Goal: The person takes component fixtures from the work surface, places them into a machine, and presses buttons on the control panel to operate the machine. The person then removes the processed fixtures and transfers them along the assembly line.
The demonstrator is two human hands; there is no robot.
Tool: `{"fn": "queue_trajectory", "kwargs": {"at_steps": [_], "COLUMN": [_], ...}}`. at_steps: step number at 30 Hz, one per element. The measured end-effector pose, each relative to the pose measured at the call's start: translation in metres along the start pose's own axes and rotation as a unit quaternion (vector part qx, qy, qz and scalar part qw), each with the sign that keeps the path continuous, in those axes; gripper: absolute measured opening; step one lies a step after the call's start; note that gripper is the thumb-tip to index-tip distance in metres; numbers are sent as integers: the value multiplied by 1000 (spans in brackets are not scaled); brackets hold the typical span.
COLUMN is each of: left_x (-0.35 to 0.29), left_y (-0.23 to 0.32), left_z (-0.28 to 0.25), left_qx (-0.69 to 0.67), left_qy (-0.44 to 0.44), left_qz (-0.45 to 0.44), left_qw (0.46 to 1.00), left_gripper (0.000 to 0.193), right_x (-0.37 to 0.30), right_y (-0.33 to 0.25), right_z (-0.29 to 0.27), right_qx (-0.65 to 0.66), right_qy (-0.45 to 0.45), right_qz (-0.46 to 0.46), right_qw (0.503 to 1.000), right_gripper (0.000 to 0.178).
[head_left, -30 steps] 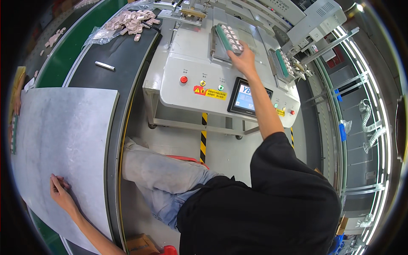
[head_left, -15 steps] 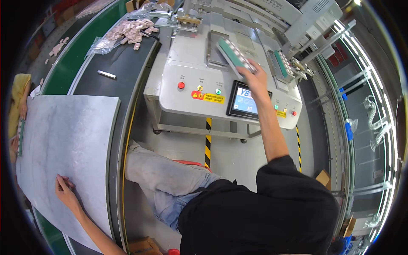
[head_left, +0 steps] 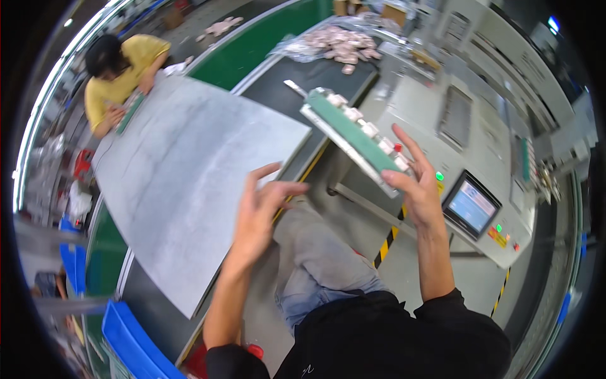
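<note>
right hand [head_left: 426, 197] holds the near end of a green tray [head_left: 347, 129], thumb on its green side; exact finger contact is blurred, can't confirm. pale blocks [head_left: 369, 129] line the tray. tray is tilted, in midair between grey sheet [head_left: 183, 183] and machine [head_left: 416, 107]. left hand [head_left: 255, 215] empty, fingers spread wide, by the sheet's right edge, apart from tray.

I have open air between my left hand [head_left: 259, 211] and the green tray [head_left: 347, 131], which (tilted in my right hand [head_left: 421, 192]) blocks the straight path toward the machine [head_left: 418, 108].
</note>
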State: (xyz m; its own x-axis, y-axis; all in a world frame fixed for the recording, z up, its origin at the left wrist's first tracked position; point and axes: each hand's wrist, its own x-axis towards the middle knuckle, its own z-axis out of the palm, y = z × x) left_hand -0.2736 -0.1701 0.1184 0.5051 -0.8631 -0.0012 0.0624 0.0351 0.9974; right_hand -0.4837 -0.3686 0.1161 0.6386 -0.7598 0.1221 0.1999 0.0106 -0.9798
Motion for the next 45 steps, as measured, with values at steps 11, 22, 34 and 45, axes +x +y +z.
{"fn": "queue_trajectory", "kwargs": {"at_steps": [11, 22, 34, 45], "left_x": [-44, -111, -125, -130], "left_y": [4, 36, -29, -55], "left_z": [-57, -241, -554, -620], "left_qx": [-240, 21, 258, 415], "left_qy": [298, 465, 626, 564], "left_qz": [16, -89, -255, -403], "left_qw": [924, 881, 690, 589], "left_gripper": [57, 48, 41, 87], "right_x": [-23, 86, 95, 95], "right_y": [37, 119, 133, 137], "right_z": [204, 248, 250, 261], "right_qx": [-226, -168, -243, -252], "right_qy": [-259, -243, -189, -157], "right_qz": [-262, -86, -66, -60], "right_qw": [902, 951, 949, 953], "right_gripper": [94, 37, 25, 24]}}
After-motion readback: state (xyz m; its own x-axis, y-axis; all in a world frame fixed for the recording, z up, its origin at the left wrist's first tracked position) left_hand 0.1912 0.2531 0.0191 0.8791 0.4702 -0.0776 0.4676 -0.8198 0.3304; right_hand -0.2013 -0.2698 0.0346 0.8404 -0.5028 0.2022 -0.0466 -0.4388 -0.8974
